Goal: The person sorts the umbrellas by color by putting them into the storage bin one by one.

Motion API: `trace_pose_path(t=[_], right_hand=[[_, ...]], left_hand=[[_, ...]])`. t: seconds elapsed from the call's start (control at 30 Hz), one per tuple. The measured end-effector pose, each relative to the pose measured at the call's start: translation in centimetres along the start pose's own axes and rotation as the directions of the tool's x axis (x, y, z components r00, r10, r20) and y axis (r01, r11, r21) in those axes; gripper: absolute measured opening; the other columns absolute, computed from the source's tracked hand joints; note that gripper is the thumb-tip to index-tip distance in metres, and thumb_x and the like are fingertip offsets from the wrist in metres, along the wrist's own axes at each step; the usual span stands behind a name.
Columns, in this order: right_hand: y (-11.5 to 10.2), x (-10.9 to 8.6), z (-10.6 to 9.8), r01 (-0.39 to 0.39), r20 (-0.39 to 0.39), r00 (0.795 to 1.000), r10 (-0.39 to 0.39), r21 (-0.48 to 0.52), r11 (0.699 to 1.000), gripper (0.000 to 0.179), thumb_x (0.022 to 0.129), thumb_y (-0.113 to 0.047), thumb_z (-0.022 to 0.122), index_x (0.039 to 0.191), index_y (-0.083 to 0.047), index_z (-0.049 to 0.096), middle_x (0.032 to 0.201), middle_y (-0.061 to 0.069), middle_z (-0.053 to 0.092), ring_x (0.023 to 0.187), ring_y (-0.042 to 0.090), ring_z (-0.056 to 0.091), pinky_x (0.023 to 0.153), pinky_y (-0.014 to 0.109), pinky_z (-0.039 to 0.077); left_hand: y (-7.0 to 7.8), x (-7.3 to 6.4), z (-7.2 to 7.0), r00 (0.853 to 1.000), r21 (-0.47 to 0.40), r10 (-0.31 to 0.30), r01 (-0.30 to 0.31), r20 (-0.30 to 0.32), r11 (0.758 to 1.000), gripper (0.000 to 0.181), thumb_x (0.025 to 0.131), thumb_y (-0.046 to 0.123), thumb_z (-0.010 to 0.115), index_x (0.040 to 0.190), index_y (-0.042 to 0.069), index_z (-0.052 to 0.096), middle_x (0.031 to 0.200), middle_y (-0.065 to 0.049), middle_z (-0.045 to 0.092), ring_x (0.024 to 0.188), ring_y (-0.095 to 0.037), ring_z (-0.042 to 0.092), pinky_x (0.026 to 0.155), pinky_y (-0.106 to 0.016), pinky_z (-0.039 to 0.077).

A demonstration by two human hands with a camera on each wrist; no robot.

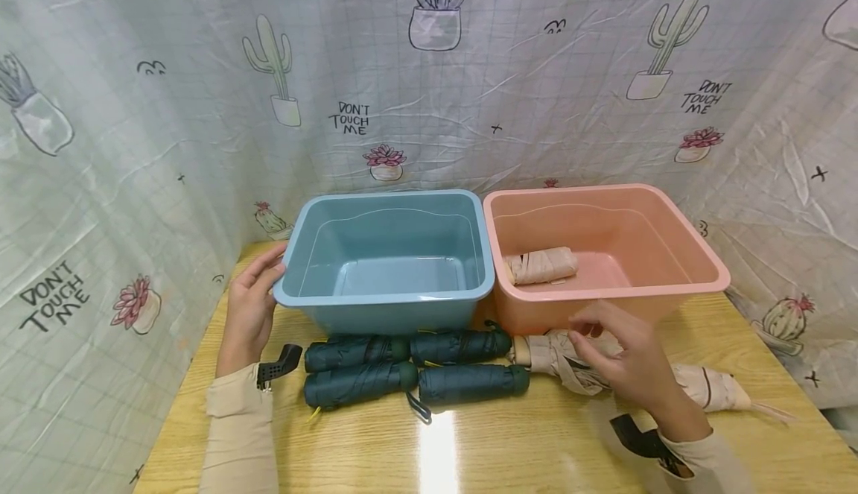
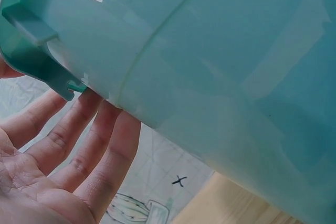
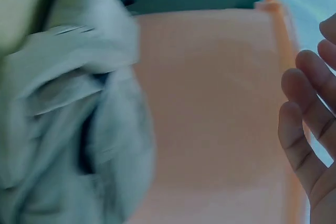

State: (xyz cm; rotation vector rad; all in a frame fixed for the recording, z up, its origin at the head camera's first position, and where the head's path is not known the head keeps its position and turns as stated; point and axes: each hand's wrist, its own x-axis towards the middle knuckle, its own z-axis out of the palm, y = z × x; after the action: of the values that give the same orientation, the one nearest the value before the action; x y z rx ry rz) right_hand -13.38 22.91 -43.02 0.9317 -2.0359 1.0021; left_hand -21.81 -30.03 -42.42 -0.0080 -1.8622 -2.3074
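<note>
My left hand (image 1: pixel 251 300) is at the left end of the blue bin (image 1: pixel 395 300). In the left wrist view its fingers (image 2: pixel 113 150) reach out straight, the tips against the bin's outer wall below the rim. My right hand (image 1: pixel 626 360) hovers in front of the pink bin (image 1: pixel 603 294), fingers loosely bent and nothing between them. Below it lies a loosely bundled beige folding umbrella (image 1: pixel 559 360), partly hidden by the hand and large in the right wrist view. A second beige folding umbrella (image 1: pixel 713 388) lies right of the hand. Another rolled beige umbrella (image 1: pixel 546 265) rests inside the pink bin.
Several dark green folding umbrellas (image 1: pixel 472 384) lie in two rows before the blue bin, one with a wrist strap (image 1: pixel 418 407) hanging forward. The bins stand side by side on the wooden table (image 1: pixel 362 449). A cactus-print curtain (image 1: pixel 496 92) closes off the back and sides.
</note>
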Motion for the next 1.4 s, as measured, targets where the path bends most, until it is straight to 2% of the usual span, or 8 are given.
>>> trace_pose_path(t=[0.1,0.23,0.4,0.5,0.63,0.83,1.17,1.4], right_hand=[[0.2,-1.3,0.1,-0.051,0.032,0.998,0.052,-0.039,0.998,0.022,0.075,0.004,0.076,0.096,-0.004,0.072,0.088,0.004,0.07,0.079,0.008,0.061,0.075,0.015,0.049],[0.6,-2.9,-0.2,-0.133,0.108,0.982,0.157,-0.198,0.971,0.034,0.07,0.001,0.082,0.101,-0.009,0.073,0.094,-0.001,0.071,0.086,0.01,0.063,0.082,0.015,0.048],[1.2,-4.8,-0.6,-0.198,0.188,0.938,0.291,-0.398,0.896,0.045,0.067,-0.013,0.089,0.109,-0.013,0.073,0.105,0.0,0.071,0.097,0.02,0.062,0.085,0.032,0.046],[1.6,-5.7,-0.9,-0.236,0.215,0.907,0.361,-0.449,0.862,0.052,0.066,-0.019,0.091,0.114,-0.013,0.072,0.112,0.006,0.07,0.103,0.027,0.061,0.087,0.044,0.046],[2.0,-6.5,-1.2,-0.274,0.25,0.87,0.425,-0.471,0.839,0.065,0.066,-0.025,0.091,0.124,-0.009,0.068,0.122,0.013,0.065,0.113,0.036,0.057,0.093,0.056,0.044],[2.5,-7.2,-1.2,-0.26,0.296,0.839,0.457,-0.52,0.814,0.079,0.063,-0.027,0.093,0.133,-0.007,0.062,0.128,0.016,0.06,0.12,0.041,0.051,0.095,0.064,0.043],[2.6,-7.4,-0.6,-0.244,0.282,0.835,0.472,-0.579,0.778,0.077,0.056,-0.018,0.093,0.126,-0.004,0.062,0.116,0.017,0.059,0.107,0.043,0.052,0.085,0.061,0.043],[2.5,-6.8,-0.5,-0.261,0.318,0.783,0.534,-0.61,0.748,0.073,0.058,-0.02,0.091,0.124,0.0,0.066,0.114,0.018,0.057,0.105,0.043,0.05,0.088,0.059,0.042]], left_hand=[[0.0,0.0,0.0,1.0,0.013,-0.003,0.003,-0.01,1.0,0.047,0.102,0.017,0.064,0.146,0.002,0.055,0.122,0.001,0.067,0.099,-0.008,0.069,0.078,-0.019,0.058],[0.0,0.1,-0.1,1.0,-0.001,0.005,-0.005,-0.002,1.0,0.047,0.102,0.016,0.064,0.146,0.0,0.054,0.122,0.0,0.067,0.099,-0.009,0.069,0.077,-0.019,0.059],[0.0,0.1,-0.1,1.0,-0.015,0.021,-0.021,0.011,1.0,0.046,0.102,0.014,0.063,0.145,-0.001,0.054,0.12,-0.001,0.067,0.097,-0.009,0.069,0.075,-0.019,0.059],[0.0,0.1,-0.1,1.0,-0.019,0.02,-0.02,0.013,1.0,0.046,0.103,0.014,0.063,0.145,-0.001,0.054,0.12,-0.001,0.067,0.096,-0.008,0.069,0.074,-0.019,0.059],[0.1,0.1,-0.1,1.0,-0.009,0.014,-0.014,0.004,1.0,0.045,0.103,0.014,0.063,0.145,0.0,0.055,0.121,0.0,0.067,0.097,-0.008,0.069,0.075,-0.019,0.059],[0.1,0.1,-0.2,1.0,0.0,0.01,-0.01,-0.002,1.0,0.045,0.102,0.015,0.063,0.145,0.001,0.055,0.121,0.0,0.067,0.098,-0.008,0.069,0.075,-0.019,0.059],[-0.1,0.1,0.0,1.0,-0.009,0.018,-0.018,0.009,1.0,0.047,0.102,0.014,0.063,0.145,-0.002,0.054,0.118,0.0,0.066,0.097,-0.008,0.068,0.075,-0.019,0.059],[-0.2,0.0,0.0,1.0,-0.016,0.016,-0.016,0.009,1.0,0.048,0.102,0.014,0.063,0.146,-0.002,0.053,0.118,0.0,0.066,0.097,-0.008,0.068,0.075,-0.019,0.058]])
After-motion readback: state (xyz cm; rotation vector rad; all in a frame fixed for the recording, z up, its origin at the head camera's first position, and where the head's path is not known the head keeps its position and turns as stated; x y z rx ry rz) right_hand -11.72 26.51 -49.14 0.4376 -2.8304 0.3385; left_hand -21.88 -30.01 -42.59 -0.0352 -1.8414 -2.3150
